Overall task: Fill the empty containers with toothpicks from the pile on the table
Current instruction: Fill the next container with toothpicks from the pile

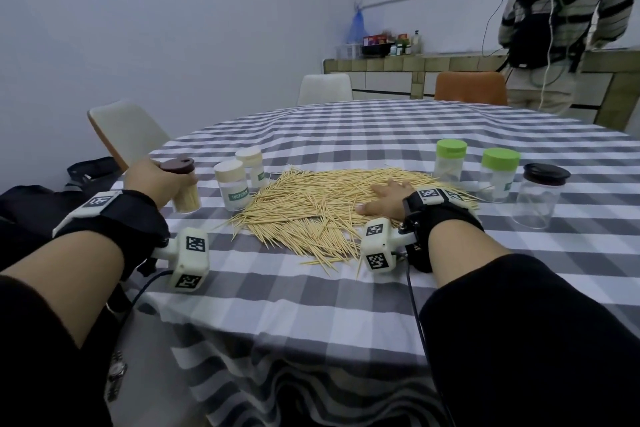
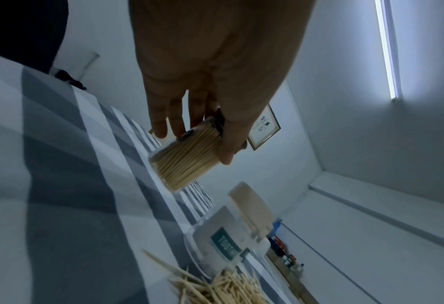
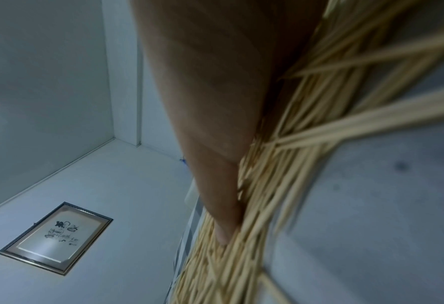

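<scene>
Checked counter (image 1: 346, 305): toothpick pile (image 1: 311, 208) at centre. Left hand (image 1: 152, 180) clamps full brown-lidded jar (image 1: 185, 189), lid partly hidden. Right hand (image 1: 388, 201) lies flat, fingers apart, on pile; fingertips blurred in wrist view.

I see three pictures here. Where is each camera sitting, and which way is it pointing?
Head: worn on the person's head, looking forward and down over the table; both forearms, the left hand and right hand show.
Left wrist: on the left wrist, looking along the left hand, which grips a full jar.
Right wrist: on the right wrist, looking along the right hand, which lies flat on the toothpicks.
Shared: the head and left wrist views both show the full jar; all three show the toothpicks.
</scene>
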